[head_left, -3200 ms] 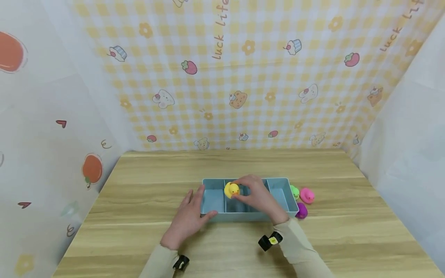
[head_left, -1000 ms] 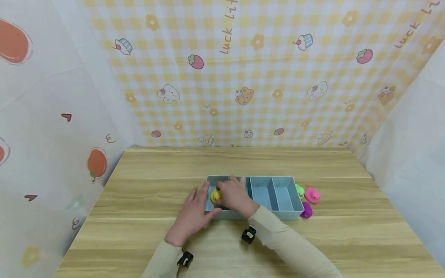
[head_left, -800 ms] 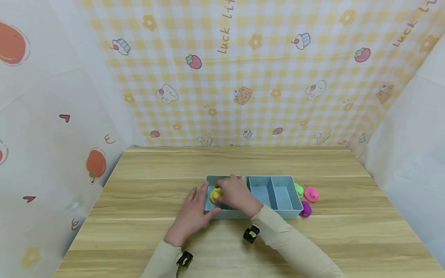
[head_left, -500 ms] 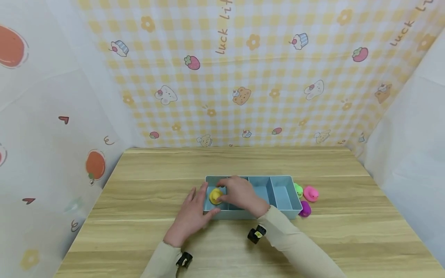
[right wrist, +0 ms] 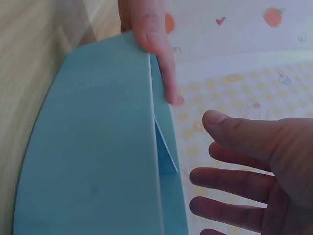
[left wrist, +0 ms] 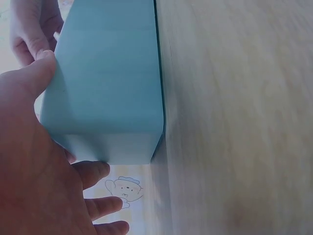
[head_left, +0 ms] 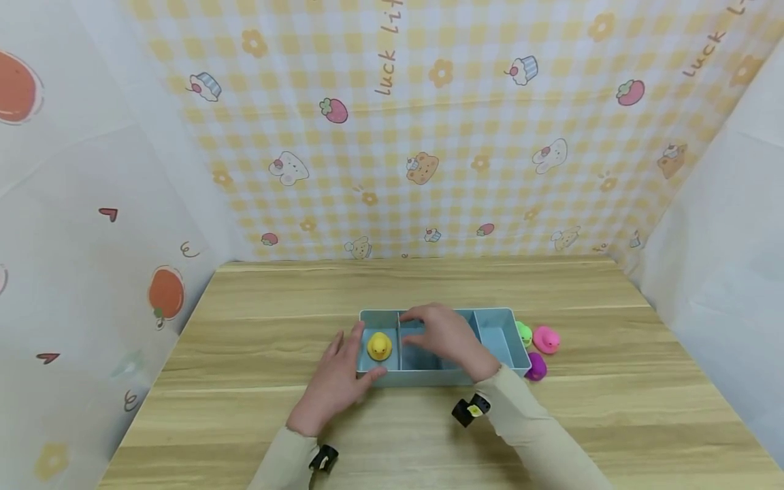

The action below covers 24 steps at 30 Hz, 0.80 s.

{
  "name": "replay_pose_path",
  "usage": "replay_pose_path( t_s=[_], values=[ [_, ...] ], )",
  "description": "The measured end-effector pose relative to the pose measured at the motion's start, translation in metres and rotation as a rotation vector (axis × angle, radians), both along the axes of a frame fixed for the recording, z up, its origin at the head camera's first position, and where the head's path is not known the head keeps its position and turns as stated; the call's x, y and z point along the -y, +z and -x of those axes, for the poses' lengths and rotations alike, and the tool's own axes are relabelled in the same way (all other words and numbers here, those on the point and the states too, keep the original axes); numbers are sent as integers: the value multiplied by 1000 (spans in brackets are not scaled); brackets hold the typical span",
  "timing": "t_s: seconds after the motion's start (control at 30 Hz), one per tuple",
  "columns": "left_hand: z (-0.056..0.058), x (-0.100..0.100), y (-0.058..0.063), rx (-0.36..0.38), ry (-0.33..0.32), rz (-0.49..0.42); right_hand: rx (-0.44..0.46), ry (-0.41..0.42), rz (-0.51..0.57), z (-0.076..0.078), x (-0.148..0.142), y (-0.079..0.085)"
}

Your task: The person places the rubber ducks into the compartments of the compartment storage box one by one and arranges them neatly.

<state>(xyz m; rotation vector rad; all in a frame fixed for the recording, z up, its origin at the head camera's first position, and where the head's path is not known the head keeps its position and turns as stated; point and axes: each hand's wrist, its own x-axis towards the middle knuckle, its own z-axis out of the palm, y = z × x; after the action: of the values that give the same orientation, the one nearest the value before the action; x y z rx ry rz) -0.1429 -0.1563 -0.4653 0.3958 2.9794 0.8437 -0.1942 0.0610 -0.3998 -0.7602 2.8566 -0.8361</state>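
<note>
A pale blue divided box (head_left: 429, 378) stands on the table with a yellow rubber duck (head_left: 380, 347) upright in its leftmost compartment. At the box's left front corner my left hand (head_left: 333, 381) rests with fingers spread, thumb at the front rim and index finger along the left end. The left wrist view shows those fingers (left wrist: 100, 208) fairly straight beside the box (left wrist: 107, 73). My right hand (head_left: 450, 337) hovers over the middle compartments, holding nothing. In the right wrist view, its thumb and fingers (right wrist: 234, 183) are apart, above the rim of the box (right wrist: 98, 147).
Just right of the box lie a green duck (head_left: 524, 333), a pink duck (head_left: 547, 339) and a purple duck (head_left: 536, 367). The wooden table (head_left: 275, 299) meets a yellow checked backdrop (head_left: 380, 170) behind and white sheets (head_left: 716, 258) at the sides.
My right hand carried the yellow duck left into the leftmost compartment, let go of it, and moved back to the right. My left hand has stayed at the box's left corner.
</note>
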Motion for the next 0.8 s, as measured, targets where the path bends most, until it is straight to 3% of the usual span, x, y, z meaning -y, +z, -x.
replay_pose_path(
  t_s=[0.17, 0.33, 0.8],
  values=[
    [0, 0, -1, 3, 7, 5, -26, -40, -7, -2, -14, 0],
    [0, 0, -1, 6, 14, -9, -68, -23, -7, -3, -29, 1],
    [0, 0, -4, -4, 0, -34, -89, -65, 12, -7, -74, 5]
  ],
)
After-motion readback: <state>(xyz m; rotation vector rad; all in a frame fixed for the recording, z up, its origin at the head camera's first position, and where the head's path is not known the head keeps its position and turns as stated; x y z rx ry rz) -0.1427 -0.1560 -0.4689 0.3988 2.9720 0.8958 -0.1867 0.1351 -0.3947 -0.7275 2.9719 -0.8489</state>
